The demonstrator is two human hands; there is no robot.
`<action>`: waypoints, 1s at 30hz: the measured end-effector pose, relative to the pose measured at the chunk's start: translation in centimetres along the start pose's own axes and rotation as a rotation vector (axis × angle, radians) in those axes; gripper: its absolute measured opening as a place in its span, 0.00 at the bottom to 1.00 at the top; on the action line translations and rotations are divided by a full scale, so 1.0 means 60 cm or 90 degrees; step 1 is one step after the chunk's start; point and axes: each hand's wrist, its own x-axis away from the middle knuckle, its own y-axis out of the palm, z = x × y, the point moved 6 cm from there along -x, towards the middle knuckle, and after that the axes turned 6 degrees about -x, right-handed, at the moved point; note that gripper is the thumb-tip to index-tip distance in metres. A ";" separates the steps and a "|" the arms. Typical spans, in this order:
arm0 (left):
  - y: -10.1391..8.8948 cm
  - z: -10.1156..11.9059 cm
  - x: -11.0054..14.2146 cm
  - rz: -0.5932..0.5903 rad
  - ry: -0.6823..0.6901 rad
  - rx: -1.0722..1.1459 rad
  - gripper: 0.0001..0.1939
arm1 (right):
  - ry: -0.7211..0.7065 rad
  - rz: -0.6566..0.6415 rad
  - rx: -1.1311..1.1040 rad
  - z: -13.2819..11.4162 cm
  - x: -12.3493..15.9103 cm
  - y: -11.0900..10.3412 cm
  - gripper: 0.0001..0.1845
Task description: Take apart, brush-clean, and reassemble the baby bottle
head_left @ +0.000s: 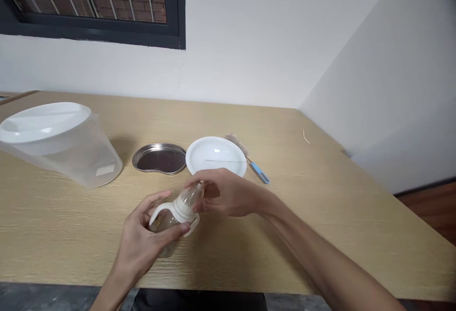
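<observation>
A clear baby bottle with a white collar and white side handles is tilted above the front part of the table. My left hand is wrapped around its body, thumb pressed near the collar. The fingers of my right hand close around the clear cap on top of the bottle. Just beyond my right hand lies a shallow white dish with a thin, wire-like thing across it. Next to the dish is a bottle brush with a blue handle, its bristles partly hidden behind the rim.
A kidney-shaped steel tray touches or nearly touches the dish's left side. Farther left, a large translucent pitcher with a white lid stands on the wooden table. A small pale strip lies at the right. Walls border the back and right.
</observation>
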 end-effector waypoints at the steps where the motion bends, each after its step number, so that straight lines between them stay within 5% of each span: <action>1: 0.001 0.000 0.000 -0.001 -0.005 0.005 0.42 | 0.009 -0.006 -0.007 0.001 -0.002 -0.002 0.18; 8: 0.000 0.024 -0.022 -0.026 0.054 -0.002 0.40 | -0.006 0.044 0.075 -0.033 0.004 -0.029 0.26; 11: -0.006 0.031 -0.043 -0.069 0.083 0.052 0.41 | -0.003 0.186 0.036 -0.029 0.032 -0.070 0.29; 20: -0.017 0.025 -0.106 -0.213 0.066 0.118 0.41 | -0.008 0.637 -0.018 0.057 0.184 -0.217 0.15; 25: -0.013 0.021 -0.133 -0.158 0.073 0.066 0.40 | 0.005 0.878 0.055 0.092 0.258 -0.261 0.18; 30: -0.012 0.015 -0.142 -0.081 0.141 -0.009 0.43 | 0.081 0.883 0.141 0.110 0.282 -0.256 0.31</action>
